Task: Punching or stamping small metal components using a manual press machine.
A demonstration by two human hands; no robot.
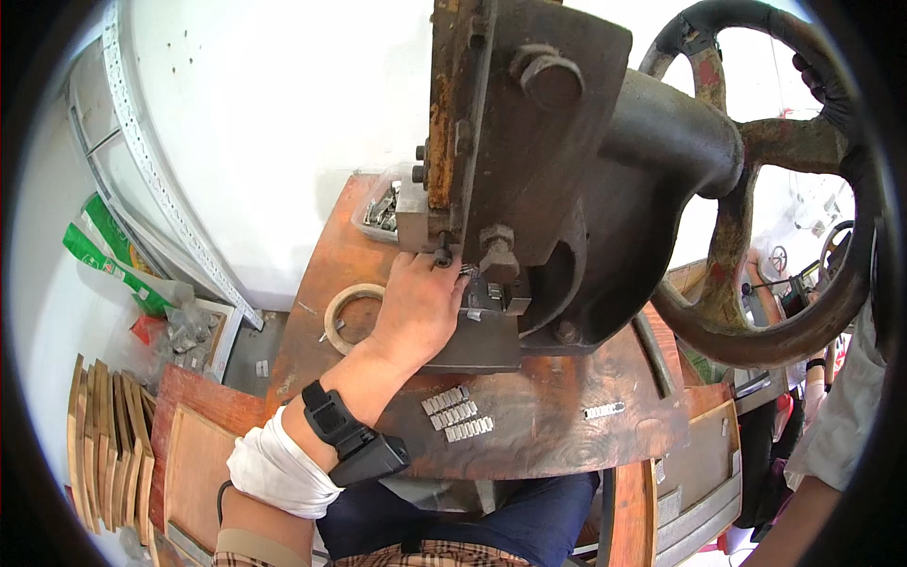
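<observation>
1. Dark blue trousers (553,515) and a bit of plaid cloth (453,553) are seen at the bottom edge.
2. A white sleeve (283,463) and a chunky black wrist device (354,439) are worn on the left arm, lower left of centre.
3. On the worn wooden table (557,454), three short rows of small metal parts (458,414) are laid side by side, just below centre. Another row (605,411) is set apart to the right.
4. The left hand (420,307) is held mid-frame with fingers bent, right at the tooling of a big dark press (548,151). Its fingertips are partly hidden, so whether anything's being pinched can't be told.
5. The right hand (810,80) is mostly swallowed by the dark border, upper right, but its fingers are seen curled over the rim of the handwheel (723,340).
6. A tan ring (331,317) is left flat beside the left hand; past it, metal pieces are piled in a clear tub (378,232).
7. Further off, wooden boards (104,444) are stacked lower left, and another person's arm (767,293) is glimpsed at far right.
</observation>
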